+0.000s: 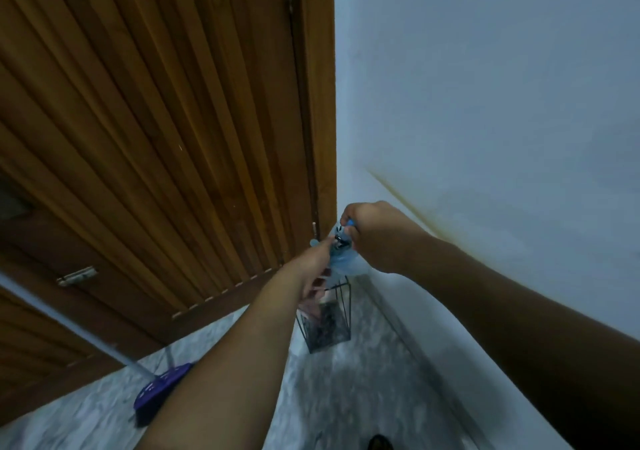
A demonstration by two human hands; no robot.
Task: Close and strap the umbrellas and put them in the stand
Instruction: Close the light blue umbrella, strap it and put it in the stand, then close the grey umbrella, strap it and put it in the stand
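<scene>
Both forearms fill the lower frame, reaching out to meet over the stand [323,321]. At their far end the right hand [372,236] is closed round the top of a pale blue umbrella [343,259], with a bright blue tip or handle end showing between its fingers. Just beside it, the left hand [317,269] pinches at a small dark fitting on the bunched fabric. This is probably the strap or its fastener, though the picture is too blurred there to be sure. Judging by the grip, the right hand steadies the folded canopy while the left works the strap round it, so the step in hand looks like strapping and not yet stowing.

Held so, the umbrella hangs directly above the stand, a black wire frame on the marble floor [363,380] near the corner where door [156,137] and wall [485,103] meet. That placing makes sense: once the strap is fastened, the umbrella need only be lowered straight down. Something dark and pinkish sits inside the stand already, perhaps another umbrella, but I cannot tell.

Off to the left a purple broom [161,392] lies on the floor, its pale handle running up against the door. A dark shoe tip shows at the bottom edge. No brand, label or writing can be read anywhere.
</scene>
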